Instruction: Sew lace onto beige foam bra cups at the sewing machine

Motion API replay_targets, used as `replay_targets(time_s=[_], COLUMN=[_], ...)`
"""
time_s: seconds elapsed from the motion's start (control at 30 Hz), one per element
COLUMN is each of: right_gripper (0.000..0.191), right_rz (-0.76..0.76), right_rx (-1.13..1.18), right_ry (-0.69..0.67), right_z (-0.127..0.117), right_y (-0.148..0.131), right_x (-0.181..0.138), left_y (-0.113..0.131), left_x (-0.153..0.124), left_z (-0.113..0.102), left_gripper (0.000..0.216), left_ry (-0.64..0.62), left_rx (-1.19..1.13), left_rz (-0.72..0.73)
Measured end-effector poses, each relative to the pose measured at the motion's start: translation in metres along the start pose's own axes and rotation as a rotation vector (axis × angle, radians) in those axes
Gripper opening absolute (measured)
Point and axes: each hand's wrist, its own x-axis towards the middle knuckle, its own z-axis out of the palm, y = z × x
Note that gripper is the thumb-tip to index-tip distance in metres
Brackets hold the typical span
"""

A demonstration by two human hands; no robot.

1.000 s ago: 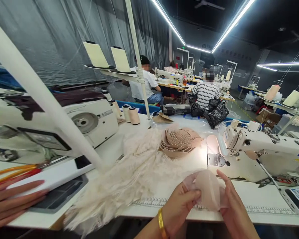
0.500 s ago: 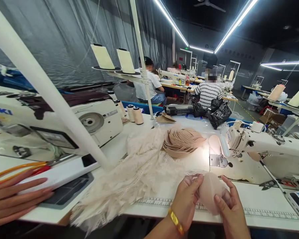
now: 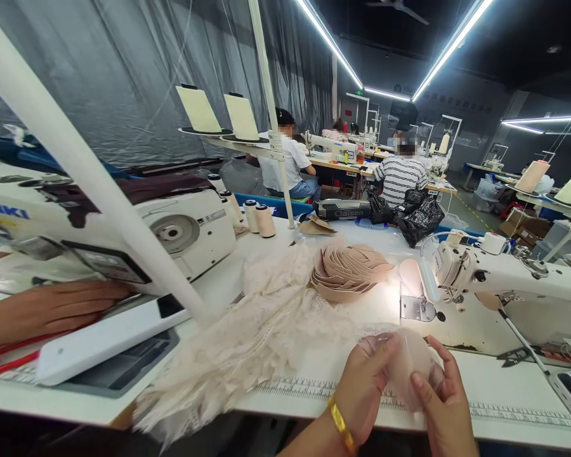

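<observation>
Both my hands hold one pale pink padded cup (image 3: pixel 406 366) wrapped in sheer lace, just above the table's front edge. My left hand (image 3: pixel 364 392), with a gold bangle on the wrist, pinches its left side. My right hand (image 3: pixel 441 401) grips its right side with the thumb on top. A stack of beige cups (image 3: pixel 347 271) lies beyond them. A heap of cream lace (image 3: pixel 247 336) spreads to the left. The white sewing machine (image 3: pixel 509 285) stands to the right, its lamp lighting the needle plate (image 3: pixel 415 308).
Another person's hand (image 3: pixel 52 310) reaches in at the far left by a second sewing machine (image 3: pixel 124 235). Thread cones (image 3: pixel 259 219) and a stand pole (image 3: pixel 273 120) sit behind. A black bag (image 3: pixel 416 219) lies at the table's far side. Other workers sit at machines in the background.
My hands have drawn the cup slightly closer together and turned it a little. The other person's hand at the left has moved up and back toward the second machine.
</observation>
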Motion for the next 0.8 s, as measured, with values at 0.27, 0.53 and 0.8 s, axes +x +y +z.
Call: replay_targets(time_s=[0.27,0.53,0.8], right_gripper=[0.098,0.094,0.099], right_rz=[-0.018,-0.05,-0.033], right_rx=[0.05,-0.011,-0.145], right_ry=[0.019,0.006,-0.226], right_z=[-0.001,-0.001,-0.034], right_y=[0.002,-0.005,-0.001], right_x=[0.003,0.004,0.008], left_y=[-0.003,-0.004,0.021], left_x=[0.004,0.007,0.017], left_z=[-0.001,0.005,0.006], left_gripper=[0.051,0.05,0.044], left_ry=[-0.031,-0.036,-0.074], left_rx=[0.077,0.038,0.051], left_rz=[0.003,-0.105,-0.159])
